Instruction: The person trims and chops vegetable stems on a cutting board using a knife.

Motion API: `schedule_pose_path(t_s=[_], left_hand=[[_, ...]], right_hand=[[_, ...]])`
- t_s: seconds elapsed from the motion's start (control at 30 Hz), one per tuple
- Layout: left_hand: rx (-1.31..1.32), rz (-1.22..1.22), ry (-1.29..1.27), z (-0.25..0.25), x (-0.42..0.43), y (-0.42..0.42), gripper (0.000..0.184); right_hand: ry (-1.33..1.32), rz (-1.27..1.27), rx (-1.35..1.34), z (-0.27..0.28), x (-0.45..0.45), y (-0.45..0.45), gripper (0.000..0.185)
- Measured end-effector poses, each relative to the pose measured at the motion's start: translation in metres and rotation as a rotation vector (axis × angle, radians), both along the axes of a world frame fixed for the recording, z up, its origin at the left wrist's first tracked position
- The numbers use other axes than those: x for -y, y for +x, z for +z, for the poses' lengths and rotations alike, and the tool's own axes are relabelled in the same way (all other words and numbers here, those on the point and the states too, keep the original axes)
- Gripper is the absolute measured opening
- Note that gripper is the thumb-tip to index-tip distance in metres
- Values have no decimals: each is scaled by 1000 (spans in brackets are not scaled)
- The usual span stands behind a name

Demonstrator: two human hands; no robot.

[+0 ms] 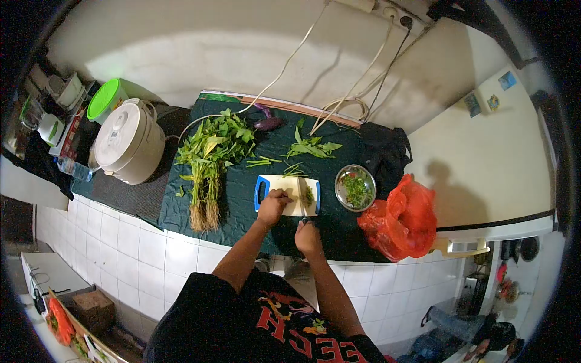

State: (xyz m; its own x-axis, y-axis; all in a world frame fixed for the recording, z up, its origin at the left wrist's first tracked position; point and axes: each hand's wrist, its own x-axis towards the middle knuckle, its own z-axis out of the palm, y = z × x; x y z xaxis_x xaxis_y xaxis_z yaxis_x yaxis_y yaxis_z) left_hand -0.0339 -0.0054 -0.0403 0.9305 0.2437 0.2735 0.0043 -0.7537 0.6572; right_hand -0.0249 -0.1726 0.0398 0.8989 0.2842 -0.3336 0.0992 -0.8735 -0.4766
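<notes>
Lots of green here tbh. Desk cloth (333,239) is a deep dark green, while the leafy bunch (224,142) is way brighter, with some yellow in it and tan roots (206,218). Board (275,181) is cream with blue ends, and the chopped bits (310,195) on it are green too. Bowl (342,197) is silver, its mix (358,191) green flecked with red. Eggplant (268,124) is dark purple, bag (405,218) a loud orange-red. Cooker (140,148) is off-white, tub lid (104,98) neon lime. Floor (118,242) is a white tile grid. Shirt (200,314) is black with red lettering.
</notes>
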Motion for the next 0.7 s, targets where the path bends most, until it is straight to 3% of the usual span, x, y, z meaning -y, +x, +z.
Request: schedule_pose_path(t_s=[0.13, 0.2, 0.3, 0.4, 0.53, 0.7], left_hand=[[26, -32, 25, 8, 1, -2, 27], [-28, 45, -200, 15, 3, -6, 32], [111, -54, -2, 0, -4, -10, 36], [71, -67, 1, 0, -5, -9, 38], [58, -80, -49, -8, -9, -9, 36], [103, -55, -208, -7, -12, -9, 31]], right_hand=[[-23, 27, -16, 2, -3, -9, 38], [5, -22, -42, -6, -3, -25, 39], [-44, -47, 131, -41, 4, -35, 39], [-38, -21, 13, -17, -9, -8, 41], [-28, 74, 66, -7, -14, -3, 37], [5, -87, -27, -18, -8, -33, 38]])
